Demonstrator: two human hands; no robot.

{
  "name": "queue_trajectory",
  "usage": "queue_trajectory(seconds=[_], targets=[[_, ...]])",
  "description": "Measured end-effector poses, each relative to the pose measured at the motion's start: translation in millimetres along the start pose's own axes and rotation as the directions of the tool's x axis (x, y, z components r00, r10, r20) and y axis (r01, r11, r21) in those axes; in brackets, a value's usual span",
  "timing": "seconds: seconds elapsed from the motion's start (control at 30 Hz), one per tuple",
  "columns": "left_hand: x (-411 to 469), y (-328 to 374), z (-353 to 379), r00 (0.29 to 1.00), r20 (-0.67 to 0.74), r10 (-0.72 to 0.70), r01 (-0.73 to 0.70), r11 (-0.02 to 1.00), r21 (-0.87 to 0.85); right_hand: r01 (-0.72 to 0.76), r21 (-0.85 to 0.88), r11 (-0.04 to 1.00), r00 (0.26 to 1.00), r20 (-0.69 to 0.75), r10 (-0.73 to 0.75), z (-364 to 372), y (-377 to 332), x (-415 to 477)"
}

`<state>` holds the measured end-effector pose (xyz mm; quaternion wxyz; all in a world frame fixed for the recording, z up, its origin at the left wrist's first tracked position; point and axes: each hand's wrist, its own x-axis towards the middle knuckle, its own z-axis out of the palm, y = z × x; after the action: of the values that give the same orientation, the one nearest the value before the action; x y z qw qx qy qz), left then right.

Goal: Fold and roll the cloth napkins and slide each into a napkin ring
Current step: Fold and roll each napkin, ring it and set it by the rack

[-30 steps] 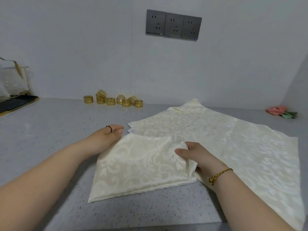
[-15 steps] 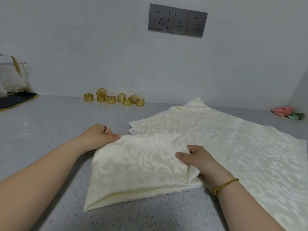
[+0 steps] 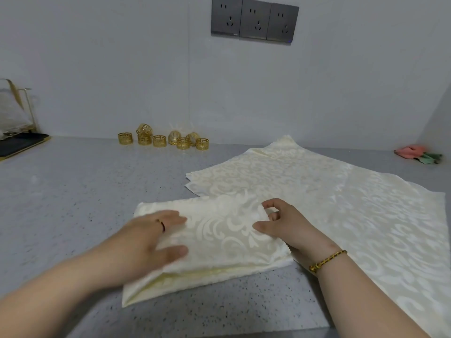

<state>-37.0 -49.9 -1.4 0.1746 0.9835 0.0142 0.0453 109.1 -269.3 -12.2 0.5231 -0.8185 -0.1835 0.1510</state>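
Your right grip (image 3: 280,223) pinches the folded napkin (image 3: 227,230); left grip (image 3: 146,242) presses it flat. Mid-fold: crease, then roll tightly.

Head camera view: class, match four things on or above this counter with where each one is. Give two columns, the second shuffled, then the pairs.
Things
1. gold metal napkin rings
2. folded cream damask napkin
3. dark grey wall sockets
4. pink and green object

Places
A. far right of the grey speckled counter
B. under the left hand, pinched by the right hand
C. high on the white wall
D. clustered at the wall's foot

Pairs: 1-D, 2-B, 3-C, 4-A
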Motion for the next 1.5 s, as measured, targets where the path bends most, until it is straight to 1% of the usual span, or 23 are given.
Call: queue_trajectory(seconds=[0.07, 0.1, 0.13, 0.2, 0.23, 0.27, 0.3, 0.33, 0.4, 0.5, 0.57, 0.63, 0.77, 0.83, 0.9, 1.03, 1.07, 1.13, 1.2, 1.23, 1.3, 1.4, 1.5], targets=[[-13.2, 1.7, 14.9, 0.997, 0.071, 0.014, -0.022, 0.993, 0.118, 0.002, -0.023, 1.0, 1.0, -0.013, -0.002, 1.4, 1.0, 0.1], [-18.2, -0.4, 21.9, 0.997, 0.044, 0.07, -0.076, 0.984, 0.16, 0.006, -0.036, 0.999, 1.0, -0.018, -0.006, 1.9, 1.4, 0.0], [-23.4, -2.0, 27.9, 0.982, 0.018, 0.19, -0.188, 0.945, 0.269, 0.012, -0.048, 0.999, 1.0, -0.019, -0.013, 2.5, 1.4, -0.7], [-28.3, -7.4, 33.5, 0.985, 0.034, 0.168, -0.168, 0.908, 0.383, 0.031, -0.095, 0.995, 0.999, -0.019, -0.033, 3.3, 0.8, -2.6], [-27.2, -6.4, 37.1, 0.98, -0.02, 0.198, -0.171, 0.888, 0.427, 0.042, -0.129, 0.991, 0.999, -0.023, -0.045, 3.5, 1.2, -2.3], [-29.2, -4.2, 34.0, 0.988, 0.051, 0.144, -0.152, 0.899, 0.412, 0.058, -0.165, 0.985, 0.998, -0.023, -0.062, 4.4, -0.2, -4.1], [-27.1, -0.9, 32.6, 0.985, 0.083, 0.154, -0.174, 0.908, 0.382, 0.071, -0.197, 0.978, 0.997, -0.025, -0.078, 5.2, -0.3, -4.0], [-26.5, -5.4, 34.9, 0.98, 0.017, 0.2, -0.192, 0.91, 0.368, 0.082, -0.224, 0.971, 0.995, -0.033, -0.092, 6.1, -0.6, -4.0], [-29.8, -8.7, 34.9, 0.979, 0.023, 0.205, -0.203, 0.938, 0.282, 0.095, -0.265, 0.96, 0.989, -0.082, -0.12, 7.4, -0.8, -3.4], [-33.8, -2.7, 25.6, 0.965, -0.024, 0.263, -0.239, 0.908, 0.343, 0.101, -0.254, 0.962, 0.97, -0.191, -0.153, 8.4, 2.2, -1.9], [-35.7, -3.3, 23.8, 0.907, -0.138, 0.399, -0.339, 0.883, 0.326, 0.107, -0.235, 0.966, 0.962, -0.219, -0.16, 9.3, 3.8, -1.0], [-35.1, 1.9, 22.9, 0.855, -0.202, 0.478, -0.39, 0.849, 0.357, 0.112, -0.226, 0.968, 0.961, -0.225, -0.163, 10.4, 4.9, -0.1], [-29.9, 1.6, 22.6, 0.82, -0.219, 0.529, -0.357, 0.771, 0.528, 0.128, -0.152, 0.98, 0.963, -0.219, -0.16, 10.0, 5.2, -1.4], [-29.8, -3.7, 17.2, 0.84, -0.257, 0.477, -0.274, 0.784, 0.557, 0.143, -0.149, 0.978, 0.96, -0.221, -0.174, 9.5, 5.4, -2.9], [-28.2, -21.1, 13.0, 0.865, -0.296, 0.404, -0.187, 0.81, 0.556, 0.17, -0.203, 0.964, 0.953, -0.215, -0.213, 10.7, 4.9, -3.8], [-22.5, -61.9, 0.1, 0.92, -0.371, 0.127, 0.074, 0.873, 0.483, 0.212, -0.343, 0.915, 0.947, -0.159, -0.279, 14.2, 3.6, -5.4], [-20.8, -68.6, -5.3, 0.933, -0.36, 0.013, 0.159, 0.881, 0.446, 0.215, -0.37, 0.904, 0.946, -0.15, -0.286, 14.8, 4.2, -4.7], [-14.9, -77.9, -16.1, 0.918, -0.36, -0.167, 0.306, 0.875, 0.374, 0.221, -0.414, 0.883, 0.942, -0.144, -0.303, 15.8, 5.4, -3.8], [-11.9, -85.7, -22.9, 0.865, -0.363, -0.346, 0.452, 0.852, 0.265, 0.227, -0.433, 0.872, 0.938, -0.145, -0.316, 16.1, 5.3, -3.4], [-9.9, -87.6, -22.9, 0.839, -0.371, -0.398, 0.496, 0.84, 0.22, 0.229, -0.44, 0.868, 0.937, -0.142, -0.319, 16.1, 4.9, -3.6], [-10.3, -84.9, -19.7, 0.809, -0.392, -0.438, 0.52, 0.844, 0.13, 0.238, -0.463, 0.854, 0.936, -0.124, -0.328, 16.9, 4.8, -4.1], [-11.0, -72.3, -12.2, 0.828, -0.388, -0.405, 0.439, 0.899, -0.002, 0.285, -0.53, 0.799, 0.922, -0.077, -0.38, 19.2, 1.2, -6.3], [-14.4, -64.1, -9.1, 0.856, -0.313, -0.412, 0.387, 0.911, -0.141, 0.389, -0.581, 0.715, 0.882, 0.009, -0.472, 26.6, -7.5, -9.8]])
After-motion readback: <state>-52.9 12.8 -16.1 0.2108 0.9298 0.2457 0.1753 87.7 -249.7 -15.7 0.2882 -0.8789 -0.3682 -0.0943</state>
